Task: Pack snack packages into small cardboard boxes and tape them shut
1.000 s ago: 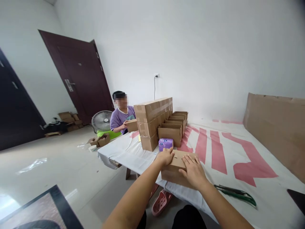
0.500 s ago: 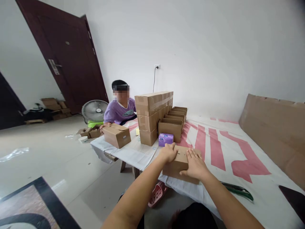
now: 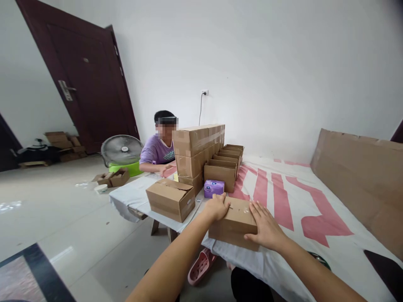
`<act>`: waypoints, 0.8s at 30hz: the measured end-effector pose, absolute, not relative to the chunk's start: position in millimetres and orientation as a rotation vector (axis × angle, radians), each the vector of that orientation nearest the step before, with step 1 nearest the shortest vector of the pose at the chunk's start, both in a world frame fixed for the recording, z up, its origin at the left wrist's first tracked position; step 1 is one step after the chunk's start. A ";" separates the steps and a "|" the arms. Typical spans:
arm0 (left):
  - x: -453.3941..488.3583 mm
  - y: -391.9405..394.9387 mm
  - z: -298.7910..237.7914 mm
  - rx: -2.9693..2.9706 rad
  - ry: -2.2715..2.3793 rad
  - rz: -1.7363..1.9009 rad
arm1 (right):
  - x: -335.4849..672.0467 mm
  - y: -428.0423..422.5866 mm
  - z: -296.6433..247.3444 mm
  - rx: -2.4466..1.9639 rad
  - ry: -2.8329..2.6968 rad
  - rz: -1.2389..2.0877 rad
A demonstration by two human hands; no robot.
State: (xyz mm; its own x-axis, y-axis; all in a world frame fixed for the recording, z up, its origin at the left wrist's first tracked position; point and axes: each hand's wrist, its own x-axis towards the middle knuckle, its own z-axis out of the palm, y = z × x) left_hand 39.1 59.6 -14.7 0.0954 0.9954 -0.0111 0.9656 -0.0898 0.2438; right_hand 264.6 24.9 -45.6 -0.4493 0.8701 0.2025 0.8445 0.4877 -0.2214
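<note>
A closed brown cardboard box [image 3: 234, 224] lies at the near edge of the cloth-covered table [image 3: 283, 251]. My left hand [image 3: 217, 206] rests on its far left top corner with fingers curled over the edge. My right hand [image 3: 266, 226] lies flat on the box's right side, fingers stretched out. A purple packet [image 3: 214, 188] sits just behind the box. To the left, a second cardboard box [image 3: 171, 199] with its flaps loosely closed stands on the table.
A stack of taped cartons [image 3: 197, 151] and a row of open boxes [image 3: 225, 165] stand behind. A seated person in a purple shirt [image 3: 157, 151] is at the far end. A fan [image 3: 121, 150], small floor boxes [image 3: 111, 178], a cardboard sheet [image 3: 359, 176] and a pink slipper [image 3: 200, 270] lie around.
The second box has slid along the table from the other person toward me. My hands stay on my box, the right one shifting to its right side. The view has swung slightly.
</note>
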 end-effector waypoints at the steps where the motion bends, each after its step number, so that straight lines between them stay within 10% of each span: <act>1: 39.5 60.3 -15.1 2.178 1.979 0.235 | 266.1 22.7 -44.9 -1.415 -2.455 0.116; 24: -11.0 87.2 -74.1 1.333 0.947 0.932 | 267.8 28.4 -60.5 -1.203 -2.489 -0.257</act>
State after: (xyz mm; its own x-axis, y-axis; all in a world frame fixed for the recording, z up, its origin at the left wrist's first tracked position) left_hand -11.0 87.2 -74.1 0.3495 0.9367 -0.0208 -0.0057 0.0243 0.9997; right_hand 267.8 28.4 -60.5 -0.5710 0.7183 0.3974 0.7843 0.6203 0.0057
